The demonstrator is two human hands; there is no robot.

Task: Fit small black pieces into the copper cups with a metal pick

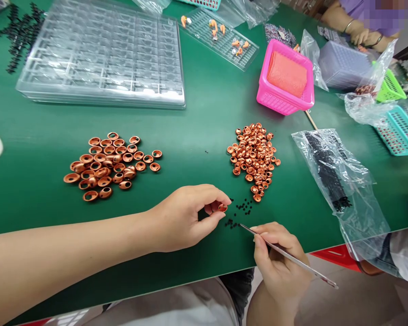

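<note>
Between thumb and fingers, my left hand [192, 217] pinches a small copper-coloured cup [222, 208] with a hole in it. My right hand [283, 260] grips a slim metal tool [299, 262] like a pen, its tip among small black pieces [231, 223] scattered on the green table. Above these pieces lies a heap of small copper cups [255, 156]. A looser group of larger copper cups [104, 165] lies to the left, beyond my left forearm.
Stacked clear trays [105, 54] stand at the back left, beside black parts [20, 31]. A pink basket [285, 77] holds an orange-red block. Right of it lie a plastic bag of black strips [326, 172] and a teal basket [401, 131]. Another person's hands [360, 36] rest at the far right.
</note>
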